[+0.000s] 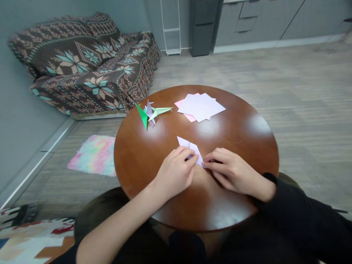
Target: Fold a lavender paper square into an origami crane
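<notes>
A folded piece of pale lilac origami paper (183, 142) lies on the round brown table (233, 128), in front of me. My left hand (177, 167) is over its near side, fingers bent and closed on the paper, covering part of it. At the paper's right-hand corner, the thumb and fingertips of my right hand (231, 168) pinch the edge. The paper's far left point sticks out past my left fingers. Part of the fold under my left hand is hidden.
Folded paper cranes, one green (142, 118), one lilac (149, 110) and one pale green (161, 112), rest at the table's far left. Fanned sheets of paper (202, 107), white-lilac over pink, lie at the back. A covered sofa (90, 69) stands beyond, left of a fluffy mat (93, 156).
</notes>
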The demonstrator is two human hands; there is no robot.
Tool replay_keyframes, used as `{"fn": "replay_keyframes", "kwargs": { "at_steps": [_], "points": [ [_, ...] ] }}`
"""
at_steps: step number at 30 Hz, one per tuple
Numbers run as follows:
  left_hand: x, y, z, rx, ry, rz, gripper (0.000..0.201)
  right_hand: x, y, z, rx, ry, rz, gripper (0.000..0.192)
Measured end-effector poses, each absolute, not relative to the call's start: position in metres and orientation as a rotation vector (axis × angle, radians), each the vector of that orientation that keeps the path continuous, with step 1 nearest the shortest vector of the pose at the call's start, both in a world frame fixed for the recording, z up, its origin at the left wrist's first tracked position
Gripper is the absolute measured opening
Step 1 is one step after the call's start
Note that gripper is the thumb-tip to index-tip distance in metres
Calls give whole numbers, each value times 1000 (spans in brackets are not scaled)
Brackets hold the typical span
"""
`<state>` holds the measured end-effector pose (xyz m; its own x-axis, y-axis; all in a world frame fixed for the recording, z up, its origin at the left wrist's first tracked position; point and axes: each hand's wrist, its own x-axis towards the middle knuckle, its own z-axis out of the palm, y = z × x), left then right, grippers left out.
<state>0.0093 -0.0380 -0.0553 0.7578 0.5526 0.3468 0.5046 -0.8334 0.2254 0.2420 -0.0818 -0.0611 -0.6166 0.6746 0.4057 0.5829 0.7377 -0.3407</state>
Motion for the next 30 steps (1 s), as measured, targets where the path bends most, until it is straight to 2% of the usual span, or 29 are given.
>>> {"fn": "replay_keyframes", "kwargs": {
  "at_steps": [7, 15, 25, 30],
  "points": [
    [9, -38, -65, 2640, 911, 855, 18, 233, -80, -51, -968, -2259, 481, 23],
    [3, -27, -65, 2565, 789, 830, 20, 229, -28, -59, -1319, -1905, 646, 4],
    [6, -31, -71, 2512, 908, 901, 15, 224, -7, -58, -1441, -2010, 731, 9],
    [8, -33, -67, 2514, 1005, 822, 31, 222, -2, -56, -1487, -2038, 733, 11]
  ]
}}
